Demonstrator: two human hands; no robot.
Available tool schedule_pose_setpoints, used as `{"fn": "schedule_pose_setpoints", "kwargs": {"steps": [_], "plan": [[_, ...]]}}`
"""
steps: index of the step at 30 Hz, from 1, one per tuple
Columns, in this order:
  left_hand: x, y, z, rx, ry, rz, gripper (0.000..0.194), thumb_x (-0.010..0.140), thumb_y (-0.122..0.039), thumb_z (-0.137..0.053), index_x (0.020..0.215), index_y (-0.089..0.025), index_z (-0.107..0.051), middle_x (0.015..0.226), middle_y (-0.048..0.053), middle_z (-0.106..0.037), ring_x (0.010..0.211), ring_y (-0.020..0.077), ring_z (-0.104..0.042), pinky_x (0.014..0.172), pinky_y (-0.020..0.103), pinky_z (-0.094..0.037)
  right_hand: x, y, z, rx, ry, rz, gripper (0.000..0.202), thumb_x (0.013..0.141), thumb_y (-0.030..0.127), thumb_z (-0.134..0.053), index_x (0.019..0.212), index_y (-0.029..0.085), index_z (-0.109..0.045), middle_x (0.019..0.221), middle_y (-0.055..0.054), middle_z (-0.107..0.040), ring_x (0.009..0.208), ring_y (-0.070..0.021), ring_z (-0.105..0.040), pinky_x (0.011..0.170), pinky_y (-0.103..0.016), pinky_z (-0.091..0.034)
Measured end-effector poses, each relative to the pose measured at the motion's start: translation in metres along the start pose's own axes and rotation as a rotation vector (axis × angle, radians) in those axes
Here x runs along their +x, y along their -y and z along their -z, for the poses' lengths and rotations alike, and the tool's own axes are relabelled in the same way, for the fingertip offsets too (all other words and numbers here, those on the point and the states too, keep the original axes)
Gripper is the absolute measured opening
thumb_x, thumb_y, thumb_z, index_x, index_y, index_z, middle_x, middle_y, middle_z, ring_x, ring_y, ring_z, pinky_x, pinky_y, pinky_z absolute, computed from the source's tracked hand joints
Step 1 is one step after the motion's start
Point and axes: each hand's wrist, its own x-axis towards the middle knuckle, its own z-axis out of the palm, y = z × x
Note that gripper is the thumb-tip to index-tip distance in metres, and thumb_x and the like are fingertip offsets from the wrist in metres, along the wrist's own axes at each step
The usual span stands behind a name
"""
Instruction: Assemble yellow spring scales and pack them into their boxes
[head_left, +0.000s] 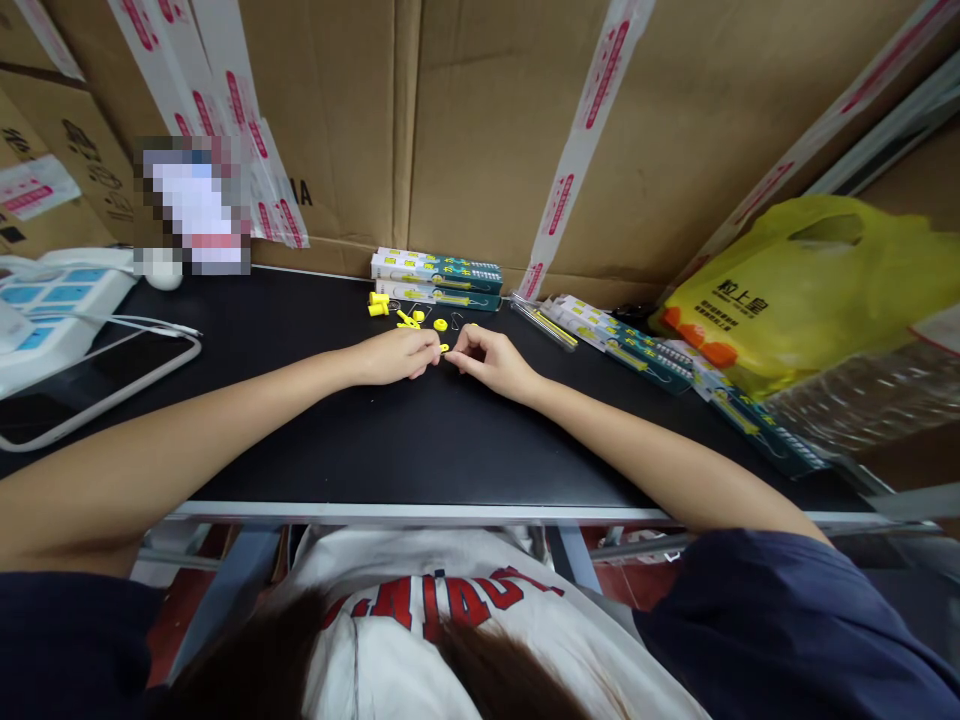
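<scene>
Over the middle of the black table, my left hand (401, 356) is closed, its fingertips pinching a small yellow plastic piece with a hole (444, 348). My right hand (496, 364) is just to the right, thumb and fingers drawn together close to that piece. Whatever the right fingertips hold is too small to make out. Beyond the hands lie several small yellow plastic parts: a spool-like part (379, 304), crossed flat pieces (408, 319) and a round ring (440, 325). A thin bent metal wire (457, 321) rests near the ring.
Printed boxes (436, 280) are stacked at the back, with more boxes (637, 345) along the right. Clear packets with yellow rods (551, 325) lie between. A yellow bag (817, 290) stands at right. On the left are a phone (90, 380) and a power strip (67, 310). Cardboard (487, 130) walls the back.
</scene>
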Motion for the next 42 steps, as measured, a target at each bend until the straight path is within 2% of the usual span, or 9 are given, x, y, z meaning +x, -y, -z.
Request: {"fn": "schedule_pose_setpoints", "kwargs": {"steps": [5,13,19,23,26,34,42], "plan": [[-0.001,-0.003,-0.001,0.033,0.001,0.005,0.016,0.088,-0.02,-0.037,0.078,-0.018,-0.05,0.058,-0.003,-0.054,0.059,0.0125,-0.052,0.064,0.023,-0.038,0.0,-0.003,0.001,-0.033,0.012,0.021,0.036,0.082,0.05,-0.064,0.071,0.019,-0.05,0.062,0.003,-0.053,0.056,-0.0109,-0.044,0.055,-0.025,-0.035],[0.0,0.002,0.003,0.125,0.0,-0.006,0.028,0.092,-0.027,-0.035,0.088,-0.016,-0.061,0.061,-0.001,-0.058,0.061,0.013,-0.055,0.063,0.023,-0.039,-0.001,-0.001,0.001,-0.01,0.017,-0.015,0.038,0.084,0.053,-0.061,0.07,0.019,-0.05,0.06,0.002,-0.056,0.055,-0.0114,-0.048,0.054,-0.025,-0.037],[0.0,0.004,0.0,0.315,-0.018,-0.044,0.032,0.093,-0.033,-0.036,0.093,-0.016,-0.063,0.088,0.007,-0.068,0.081,0.0192,-0.062,0.07,0.026,-0.04,-0.001,-0.001,0.002,-0.032,0.022,-0.01,0.036,0.084,0.051,-0.061,0.071,0.018,-0.053,0.06,0.002,-0.056,0.056,-0.0118,-0.05,0.055,-0.025,-0.038],[-0.001,0.002,-0.004,0.419,-0.04,-0.027,0.033,0.094,-0.035,-0.036,0.092,-0.016,-0.061,0.084,0.009,-0.067,0.077,0.0212,-0.062,0.065,0.028,-0.038,-0.002,0.0,0.002,-0.049,0.002,0.002,0.036,0.085,0.051,-0.06,0.071,0.018,-0.053,0.06,0.001,-0.056,0.055,-0.0118,-0.05,0.055,-0.025,-0.038],[-0.001,0.0,-0.005,0.426,-0.05,-0.03,0.032,0.095,-0.034,-0.035,0.092,-0.016,-0.061,0.084,0.008,-0.067,0.076,0.0209,-0.062,0.064,0.028,-0.037,-0.003,0.002,0.002,-0.069,-0.014,0.006,0.038,0.085,0.052,-0.06,0.07,0.019,-0.052,0.06,0.001,-0.056,0.055,-0.0118,-0.05,0.055,-0.025,-0.038],[0.001,-0.004,-0.009,0.341,-0.028,-0.009,0.029,0.094,-0.028,-0.035,0.094,-0.015,-0.061,0.096,0.01,-0.069,0.089,0.0213,-0.063,0.074,0.028,-0.041,-0.005,0.004,0.002,-0.099,-0.045,0.031,0.038,0.085,0.052,-0.06,0.068,0.019,-0.051,0.061,0.001,-0.056,0.057,-0.013,-0.051,0.058,-0.027,-0.039],[0.001,-0.007,-0.014,0.284,-0.036,0.026,0.028,0.094,-0.025,-0.036,0.096,-0.014,-0.062,0.103,0.008,-0.071,0.095,0.0209,-0.064,0.079,0.027,-0.042,-0.004,0.003,0.002,-0.057,-0.04,-0.033,0.041,0.082,0.055,-0.063,0.067,0.02,-0.05,0.058,0.002,-0.056,0.053,-0.0124,-0.05,0.054,-0.027,-0.038]]}}
